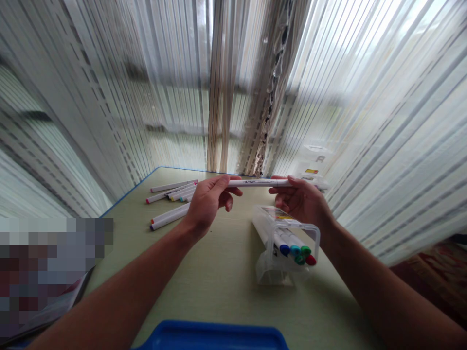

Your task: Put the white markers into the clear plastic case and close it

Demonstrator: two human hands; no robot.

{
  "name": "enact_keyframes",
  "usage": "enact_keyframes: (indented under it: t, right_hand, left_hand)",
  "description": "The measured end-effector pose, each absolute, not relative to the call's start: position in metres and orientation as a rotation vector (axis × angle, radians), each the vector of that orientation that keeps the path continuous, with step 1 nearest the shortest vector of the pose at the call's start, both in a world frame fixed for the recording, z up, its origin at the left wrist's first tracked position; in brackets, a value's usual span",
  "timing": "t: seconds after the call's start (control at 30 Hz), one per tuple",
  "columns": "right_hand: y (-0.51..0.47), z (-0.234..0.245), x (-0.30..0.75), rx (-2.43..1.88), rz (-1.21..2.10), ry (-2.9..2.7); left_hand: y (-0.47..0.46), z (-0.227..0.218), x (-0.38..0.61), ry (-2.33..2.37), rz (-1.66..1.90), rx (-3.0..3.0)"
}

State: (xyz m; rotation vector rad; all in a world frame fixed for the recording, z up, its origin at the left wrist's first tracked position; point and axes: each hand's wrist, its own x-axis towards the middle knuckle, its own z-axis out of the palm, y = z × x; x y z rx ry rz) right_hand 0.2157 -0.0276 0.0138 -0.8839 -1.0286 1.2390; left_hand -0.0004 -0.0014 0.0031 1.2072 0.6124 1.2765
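Curtain [175, 87]: sheer, striped, hanging in folds well beyond the case [292, 226], with daylight coming through it.
Table [219, 277]: pale green, blue along its far edge, under the case.
Case: clear plastic, lying with its open end towards the viewer; a clear flap [275, 274] hangs below that end.
Capped pens [297, 255]: inside the case, the caps at its open end blue, light blue, green, teal and red.
Held pen [255, 183]: white with dark print, level in the air, beyond the case and reaching out to its left.
Left hand [207, 201]: left of the case, pinching one end of the held pen between thumb and fingers.
Right hand [306, 197]: just beyond the case, thumb and fingers grasping the other end of that pen.
Loose pens [173, 194]: well left of the case, white, several together, with pink, yellow and light blue ends.
Pen pair [170, 215]: left of the case, nearer the viewer than the loose pens, ends orange and purple.
Tray [219, 330]: blue, nearer the viewer than the case, partly in view.
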Motion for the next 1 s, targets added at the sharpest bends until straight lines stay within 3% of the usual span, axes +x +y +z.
enact_keyframes:
  t: [1.0]
  right_hand:
    - [-0.0272, 0.0093, 0.2130, -0.889, 1.132, -1.095]
  left_hand:
    - [-0.0004, 0.0011, -0.0003, 0.687, 1.273, 1.417]
